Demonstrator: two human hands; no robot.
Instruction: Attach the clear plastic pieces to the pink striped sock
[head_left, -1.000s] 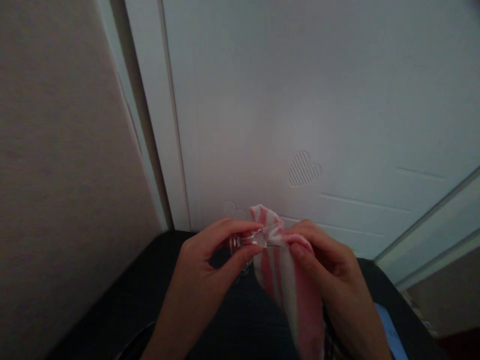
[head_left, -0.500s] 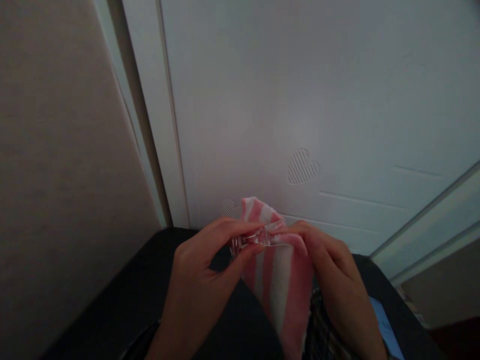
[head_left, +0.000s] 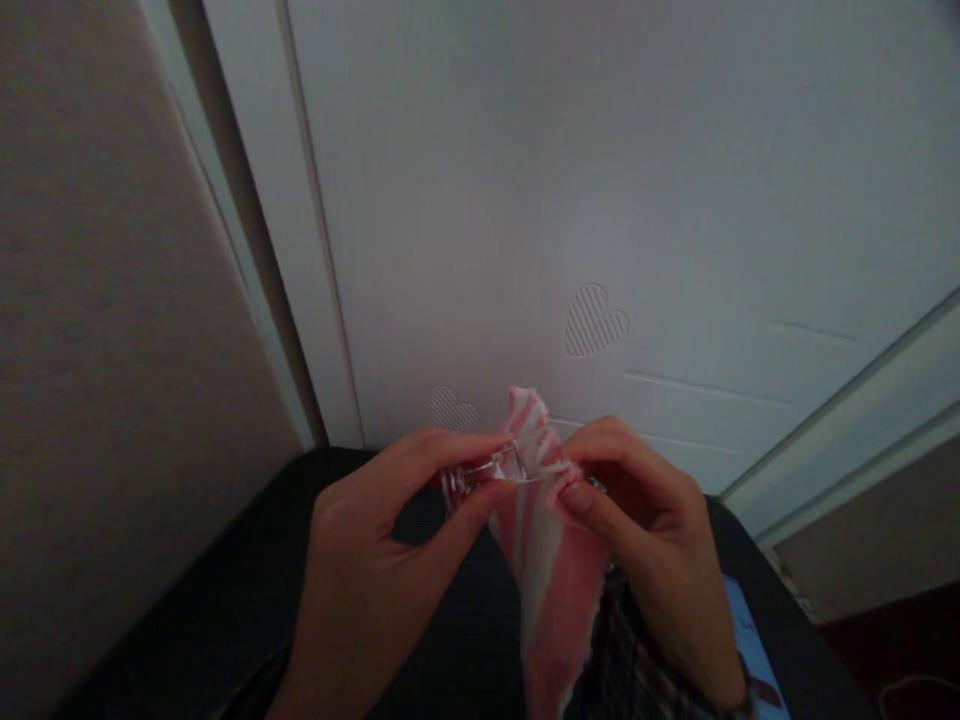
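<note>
My left hand (head_left: 390, 540) pinches a small clear glass or plastic piece (head_left: 510, 462) between thumb and fingers; its exact kind I cannot make out. A pink-and-white striped cloth (head_left: 559, 590) is bunched against the right end of that piece. My right hand (head_left: 649, 530) grips the cloth there, thumb and forefinger pressed together over the clear piece's end. One corner of the cloth sticks up above the hands, and the rest hangs below them toward me. The right-hand end of the clear piece is partly hidden by cloth and fingers.
Below my hands lies a dark table top (head_left: 217, 590). A light blue flat item (head_left: 754, 640) rests at its right, partly behind my right forearm. A white panel with embossed hearts (head_left: 596, 320) rises behind the table, and a beige wall (head_left: 112, 300) stands at the left.
The right hand has shifted its grip, its thumb now visible on top of the cloth, which is bunched tighter around the clear piece. The view has turned slightly to the right.
</note>
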